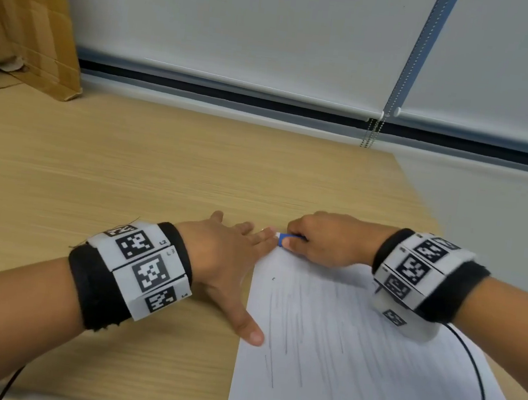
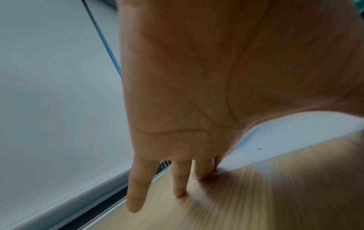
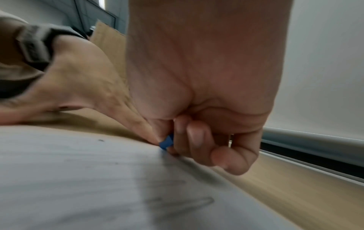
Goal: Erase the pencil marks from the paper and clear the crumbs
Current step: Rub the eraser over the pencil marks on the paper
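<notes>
A white sheet of paper point(image 1: 352, 360) covered in faint pencil strokes lies on the wooden desk point(image 1: 127, 166) at the front right. My left hand point(image 1: 231, 262) lies flat with straight fingers, pressing the paper's far left corner and left edge, thumb on the sheet. My right hand point(image 1: 321, 240) grips a small blue-sleeved eraser point(image 1: 281, 238) at the paper's far corner, right beside the left fingertips. In the right wrist view the eraser point(image 3: 167, 142) touches the paper point(image 3: 78, 179) between thumb and curled fingers. A dark crumb point(image 2: 260, 149) lies on the paper point(image 2: 285, 132) in the left wrist view.
A cardboard box point(image 1: 22, 14) stands at the back left of the desk. Roller blinds point(image 1: 244, 24) with a bead chain point(image 1: 372, 130) hang behind the desk. A black cable point(image 1: 478, 392) crosses the paper's right side. The desk's right edge runs close to the paper.
</notes>
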Demonstrator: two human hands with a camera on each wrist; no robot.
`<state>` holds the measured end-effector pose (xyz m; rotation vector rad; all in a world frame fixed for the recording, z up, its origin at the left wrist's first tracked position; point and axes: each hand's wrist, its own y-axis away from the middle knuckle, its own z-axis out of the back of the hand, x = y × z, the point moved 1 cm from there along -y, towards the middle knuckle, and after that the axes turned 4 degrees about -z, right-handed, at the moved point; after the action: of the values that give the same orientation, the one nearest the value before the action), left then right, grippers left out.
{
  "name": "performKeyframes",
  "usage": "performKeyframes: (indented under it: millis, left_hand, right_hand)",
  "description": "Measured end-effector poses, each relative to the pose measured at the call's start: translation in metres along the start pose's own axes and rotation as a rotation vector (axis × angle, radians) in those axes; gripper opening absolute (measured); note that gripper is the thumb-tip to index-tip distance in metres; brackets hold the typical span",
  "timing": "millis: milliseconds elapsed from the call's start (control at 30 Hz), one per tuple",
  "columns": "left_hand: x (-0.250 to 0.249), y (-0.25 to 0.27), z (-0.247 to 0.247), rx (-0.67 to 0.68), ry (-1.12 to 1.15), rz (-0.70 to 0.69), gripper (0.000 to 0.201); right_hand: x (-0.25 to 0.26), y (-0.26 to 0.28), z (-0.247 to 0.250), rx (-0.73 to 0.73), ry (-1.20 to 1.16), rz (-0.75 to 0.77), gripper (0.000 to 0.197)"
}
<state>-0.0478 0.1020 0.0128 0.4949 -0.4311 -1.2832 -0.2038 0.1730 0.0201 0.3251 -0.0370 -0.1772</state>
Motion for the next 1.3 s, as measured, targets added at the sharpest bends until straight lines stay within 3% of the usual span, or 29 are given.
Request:
performKeyframes:
  millis: [100, 233, 400, 567, 767, 900, 1100, 1300]
  left_hand:
    - [-0.001, 0.001, 0.001, -0.001, 0.0, 0.0, 0.138]
    - [-0.002, 0.001, 0.001, 0.014, -0.009, 0.007, 0.138]
    - [-0.003, 0.001, 0.002, 0.03, -0.004, 0.012, 0.138]
    - [-0.006, 0.004, 0.004, 0.037, -0.014, 0.02, 0.135]
    - [-0.005, 0.004, 0.003, 0.042, -0.009, 0.027, 0.137]
    - [-0.006, 0.003, 0.003, 0.042, -0.001, 0.026, 0.137]
    - [-0.004, 0.002, 0.003, 0.03, 0.015, 0.027, 0.139]
    - [-0.005, 0.002, 0.003, 0.037, 0.006, 0.029, 0.139]
  right_hand:
    - [0.003, 0.005, -0.005, 0.0, -0.006, 0.026, 0.034]
    - [0.019, 0.029, -0.013, 0.135, -0.005, 0.152, 0.032]
    - [0.009, 0.02, -0.006, 0.039, -0.02, 0.081, 0.035]
    - [0.026, 0.042, -0.017, 0.16, 0.018, 0.171, 0.032]
    - [0.023, 0.032, -0.01, 0.066, 0.042, 0.103, 0.036]
    - [0.032, 0.051, -0.018, 0.164, 0.062, 0.202, 0.032]
    - [0.018, 0.033, -0.013, 0.053, 0.01, 0.088, 0.035]
    - [0.028, 0.045, -0.017, 0.14, -0.001, 0.147, 0.033]
